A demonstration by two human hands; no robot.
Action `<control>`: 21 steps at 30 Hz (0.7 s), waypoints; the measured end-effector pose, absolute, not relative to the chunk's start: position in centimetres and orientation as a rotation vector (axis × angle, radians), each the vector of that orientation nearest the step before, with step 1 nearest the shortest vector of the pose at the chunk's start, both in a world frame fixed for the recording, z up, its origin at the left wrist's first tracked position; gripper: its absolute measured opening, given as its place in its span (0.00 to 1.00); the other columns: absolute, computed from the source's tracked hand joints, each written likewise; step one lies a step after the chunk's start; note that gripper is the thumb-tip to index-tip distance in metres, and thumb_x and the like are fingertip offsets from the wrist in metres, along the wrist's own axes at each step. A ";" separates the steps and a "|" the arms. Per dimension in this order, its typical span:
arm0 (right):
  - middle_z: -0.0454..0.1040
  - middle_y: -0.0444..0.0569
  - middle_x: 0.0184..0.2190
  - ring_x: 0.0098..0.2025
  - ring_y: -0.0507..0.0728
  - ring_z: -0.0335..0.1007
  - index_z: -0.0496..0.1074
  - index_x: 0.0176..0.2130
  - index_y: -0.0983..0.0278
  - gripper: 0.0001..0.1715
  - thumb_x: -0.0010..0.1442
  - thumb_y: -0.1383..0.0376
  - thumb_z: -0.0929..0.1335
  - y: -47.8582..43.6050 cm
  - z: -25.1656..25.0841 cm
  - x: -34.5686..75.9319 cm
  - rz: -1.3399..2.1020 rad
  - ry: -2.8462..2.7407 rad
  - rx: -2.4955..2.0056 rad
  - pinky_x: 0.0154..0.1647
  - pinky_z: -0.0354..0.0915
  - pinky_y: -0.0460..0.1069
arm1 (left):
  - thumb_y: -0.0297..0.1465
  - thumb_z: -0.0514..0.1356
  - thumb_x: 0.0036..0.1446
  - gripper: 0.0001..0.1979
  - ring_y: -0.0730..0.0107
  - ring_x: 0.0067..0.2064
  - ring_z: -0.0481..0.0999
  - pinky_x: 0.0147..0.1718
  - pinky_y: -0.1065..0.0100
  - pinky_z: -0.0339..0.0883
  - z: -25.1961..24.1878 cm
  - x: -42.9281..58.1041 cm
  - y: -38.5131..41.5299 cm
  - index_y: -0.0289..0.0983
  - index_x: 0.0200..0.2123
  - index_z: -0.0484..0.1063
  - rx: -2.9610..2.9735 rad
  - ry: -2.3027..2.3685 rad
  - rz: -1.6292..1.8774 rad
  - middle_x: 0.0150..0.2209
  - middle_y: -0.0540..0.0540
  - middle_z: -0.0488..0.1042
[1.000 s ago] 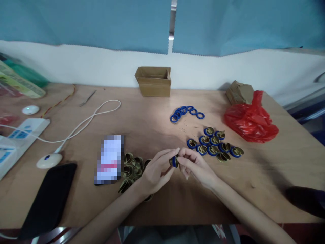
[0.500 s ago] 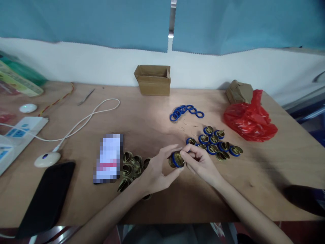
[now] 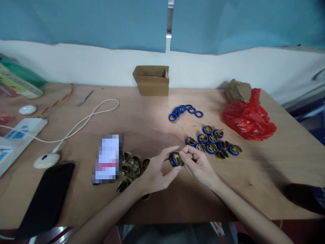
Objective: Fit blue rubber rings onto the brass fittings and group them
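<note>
Between my hands is a round brass-coloured part point(image 3: 177, 158) with a blue ring round it. My left hand point(image 3: 158, 169) grips it by the edge, thumb below and fingers above. My right hand point(image 3: 199, 164) pinches the right side of the same part, and its fingertips partly hide it. To the right lie several like brass parts point(image 3: 211, 148), most with a blue ring. Several brass parts point(image 3: 127, 170) without a visible ring sit left of my left hand, partly behind it. Loose blue rings point(image 3: 181, 109) form a curved row farther back.
A cardboard box point(image 3: 153, 84) stands against the wall. At the right are a red plastic bag point(image 3: 248, 120) and a brown paper package point(image 3: 237, 90). On the left lie a lit phone point(image 3: 108, 159), a black phone point(image 3: 47, 200), a white cable point(image 3: 86, 120) and a power strip point(image 3: 24, 135).
The held brass part has turned slightly, and its blue ring now shows nearer its left side. Both hands keep their grip. The whole view has shifted a little.
</note>
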State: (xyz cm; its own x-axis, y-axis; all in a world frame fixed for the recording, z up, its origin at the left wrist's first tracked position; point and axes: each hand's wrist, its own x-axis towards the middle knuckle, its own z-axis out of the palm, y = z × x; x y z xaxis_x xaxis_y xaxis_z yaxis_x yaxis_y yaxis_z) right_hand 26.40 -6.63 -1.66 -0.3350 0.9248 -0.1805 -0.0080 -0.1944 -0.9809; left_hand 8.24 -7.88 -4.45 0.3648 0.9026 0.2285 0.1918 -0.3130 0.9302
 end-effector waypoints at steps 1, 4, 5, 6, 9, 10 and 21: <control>0.54 0.34 0.16 0.17 0.47 0.42 0.63 0.28 0.60 0.26 0.63 0.44 0.69 -6.6 -1.7 26.4 1.629 -1.326 -1.133 0.18 0.42 0.46 | 0.28 0.63 0.60 0.28 0.60 0.52 0.82 0.54 0.59 0.76 -4.3 8.2 -7.8 0.41 0.62 0.62 1.740 0.971 1.006 0.54 0.40 0.79; 0.53 0.34 0.16 0.17 0.47 0.42 0.62 0.28 0.60 0.26 0.64 0.44 0.68 -6.6 -1.7 26.3 1.625 -1.329 -1.120 0.19 0.42 0.46 | 0.28 0.63 0.60 0.26 0.61 0.48 0.83 0.50 0.62 0.77 -3.9 8.2 -7.6 0.40 0.61 0.64 1.726 0.966 0.992 0.50 0.41 0.81; 0.53 0.34 0.16 0.18 0.47 0.42 0.63 0.28 0.60 0.26 0.64 0.44 0.68 -6.6 -1.8 26.3 1.615 -1.333 -1.123 0.19 0.42 0.46 | 0.28 0.63 0.60 0.26 0.62 0.47 0.83 0.48 0.62 0.78 -3.8 8.1 -7.6 0.40 0.61 0.65 1.722 0.963 0.987 0.49 0.42 0.81; 0.53 0.34 0.16 0.18 0.48 0.42 0.63 0.28 0.60 0.26 0.65 0.45 0.68 -6.7 -1.9 26.3 1.602 -1.338 -1.128 0.19 0.42 0.46 | 0.28 0.63 0.60 0.26 0.62 0.47 0.83 0.48 0.63 0.78 -3.7 8.1 -7.6 0.40 0.61 0.65 1.719 0.960 0.988 0.49 0.42 0.81; 0.54 0.35 0.17 0.19 0.48 0.43 0.64 0.29 0.60 0.24 0.65 0.46 0.68 -6.7 -2.0 26.3 1.567 -1.354 -1.140 0.20 0.42 0.47 | 0.27 0.63 0.60 0.27 0.62 0.51 0.81 0.52 0.63 0.76 -3.9 8.2 -7.6 0.41 0.62 0.63 1.702 0.929 1.007 0.52 0.41 0.79; 0.54 0.35 0.17 0.19 0.48 0.44 0.64 0.30 0.60 0.23 0.65 0.47 0.68 -6.7 -2.1 26.3 1.556 -1.351 -1.142 0.20 0.42 0.47 | 0.27 0.63 0.60 0.28 0.61 0.53 0.81 0.54 0.62 0.76 -4.1 8.3 -7.6 0.42 0.62 0.62 1.690 0.912 1.016 0.53 0.41 0.78; 0.58 0.32 0.20 0.21 0.48 0.54 0.58 0.38 0.58 0.17 0.57 0.60 0.72 -6.3 -2.8 26.3 1.588 -1.230 -1.143 0.24 0.52 0.44 | 0.28 0.68 0.57 0.29 0.60 0.57 0.80 0.55 0.61 0.76 -5.1 8.4 -7.9 0.45 0.60 0.63 1.725 1.007 1.110 0.57 0.42 0.77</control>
